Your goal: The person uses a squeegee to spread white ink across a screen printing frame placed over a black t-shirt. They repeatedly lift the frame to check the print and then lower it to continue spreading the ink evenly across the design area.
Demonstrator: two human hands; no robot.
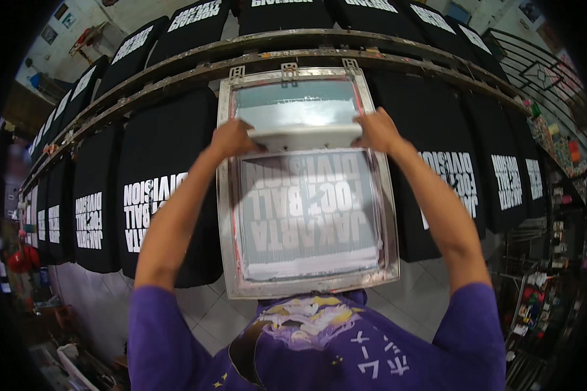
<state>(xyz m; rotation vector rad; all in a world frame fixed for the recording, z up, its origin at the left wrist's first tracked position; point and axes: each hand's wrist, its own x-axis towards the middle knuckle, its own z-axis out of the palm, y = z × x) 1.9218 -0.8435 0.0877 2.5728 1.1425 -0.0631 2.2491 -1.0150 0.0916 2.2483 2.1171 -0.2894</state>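
In front of me lies a metal-framed printing screen (227, 215), with block lettering showing through its mesh. A white squeegee (306, 136) spans the upper half of the mesh. My left hand (233, 138) is closed round its left end, and my right hand (378, 130) grips the right end. Wet white ink (306, 112) coats the mesh beyond the squeegee, and another band of ink (306, 266) lies along the near end. Whatever is under the screen shows only dimly through the mesh.
Black shirts with white print lie on boards on both sides, such as one at left (169, 137) and one at right (424, 124). Long rails (424, 60) run behind the screen, with more printed shirts beyond. Shelves of small containers (535, 300) stand at right.
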